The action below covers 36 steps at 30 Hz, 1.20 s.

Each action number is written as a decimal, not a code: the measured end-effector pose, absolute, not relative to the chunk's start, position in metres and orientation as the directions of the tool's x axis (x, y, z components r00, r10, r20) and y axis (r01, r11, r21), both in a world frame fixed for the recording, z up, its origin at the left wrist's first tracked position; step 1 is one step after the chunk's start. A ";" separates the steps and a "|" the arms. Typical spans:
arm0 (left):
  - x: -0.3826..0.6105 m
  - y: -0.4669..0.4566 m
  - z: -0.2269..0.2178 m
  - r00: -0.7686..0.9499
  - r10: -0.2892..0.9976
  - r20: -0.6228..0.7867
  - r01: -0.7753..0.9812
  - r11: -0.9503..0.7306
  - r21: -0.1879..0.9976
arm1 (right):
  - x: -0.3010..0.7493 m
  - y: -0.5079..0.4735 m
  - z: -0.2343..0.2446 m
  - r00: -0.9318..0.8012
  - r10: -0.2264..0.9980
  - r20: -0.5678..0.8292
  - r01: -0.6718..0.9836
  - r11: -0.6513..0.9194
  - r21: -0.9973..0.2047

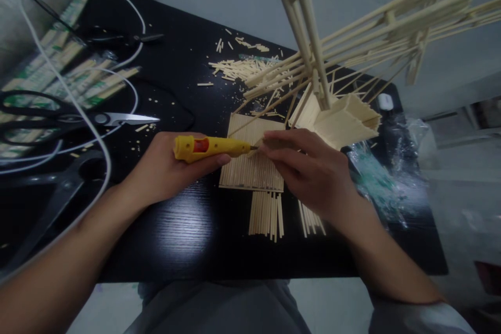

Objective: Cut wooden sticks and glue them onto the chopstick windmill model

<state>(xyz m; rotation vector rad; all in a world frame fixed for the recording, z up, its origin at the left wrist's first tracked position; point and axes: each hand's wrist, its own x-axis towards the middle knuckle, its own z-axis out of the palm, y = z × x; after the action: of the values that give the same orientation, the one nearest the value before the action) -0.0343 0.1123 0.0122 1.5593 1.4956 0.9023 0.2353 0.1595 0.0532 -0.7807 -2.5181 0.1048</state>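
Observation:
My left hand (164, 172) is wrapped round a yellow hot glue gun (213, 147), whose tip points right. Just past that tip, the fingers of my right hand (313, 167) are pinched together on a thin wooden stick (255, 148), mostly hidden by the fingers. Both hands are over a flat panel (238, 172) of wooden sticks laid side by side. Below the panel's near edge lies a row of loose sticks (266, 216), with a few more (311, 219) under my right wrist.
A large stick-built structure (324, 49) rises at the right. Behind the panel lie short cut sticks (238, 69). Scissors (104, 118), a white cable (68, 91) and bundled sticks (50, 65) lie at the left. Clear plastic wrapping (379, 182) sits on the black table's (227, 261) right side.

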 end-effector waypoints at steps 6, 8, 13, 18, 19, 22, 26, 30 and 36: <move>-0.036 0.112 0.009 0.052 0.998 -0.047 0.462 0.018 0.887 | 0.235 0.160 0.052 -0.707 0.551 0.444 0.508 0.832 -0.223; -0.036 0.112 0.009 0.054 0.997 -0.047 0.463 0.017 0.886 | 0.235 0.160 0.052 -0.701 0.549 0.455 0.505 0.833 -0.227; -0.036 0.113 0.007 0.061 0.997 -0.052 0.494 0.015 0.869 | 0.235 0.161 0.050 -0.698 0.548 0.461 0.502 0.834 -0.230; -0.037 0.114 0.005 0.088 0.994 -0.064 0.529 0.008 0.849 | 0.234 0.163 0.043 -0.675 0.524 0.519 0.488 0.845 -0.218; -0.037 0.115 0.005 0.094 0.993 -0.066 0.537 0.005 0.844 | 0.234 0.164 0.040 -0.668 0.518 0.535 0.487 0.847 -0.211; -0.036 0.116 0.005 0.105 0.992 -0.066 0.567 -0.005 0.824 | 0.232 0.166 0.034 -0.651 0.485 0.583 0.483 0.858 -0.175; -0.035 0.117 0.006 0.141 0.987 -0.078 0.595 -0.021 0.803 | 0.230 0.167 0.028 -0.635 0.470 0.614 0.487 0.860 -0.155; -0.034 0.118 0.007 0.139 0.986 -0.089 0.617 -0.016 0.787 | 0.230 0.167 0.024 -0.634 0.494 0.594 0.495 0.850 -0.179; -0.034 0.117 0.007 0.134 0.985 -0.109 0.621 0.002 0.784 | 0.231 0.168 0.018 -0.622 0.531 0.575 0.493 0.837 -0.239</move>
<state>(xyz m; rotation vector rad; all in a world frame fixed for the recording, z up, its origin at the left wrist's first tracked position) -0.0337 0.1175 0.0073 1.6996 1.5657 0.6468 0.2312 0.1682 0.0184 -0.7441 -2.3558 0.0764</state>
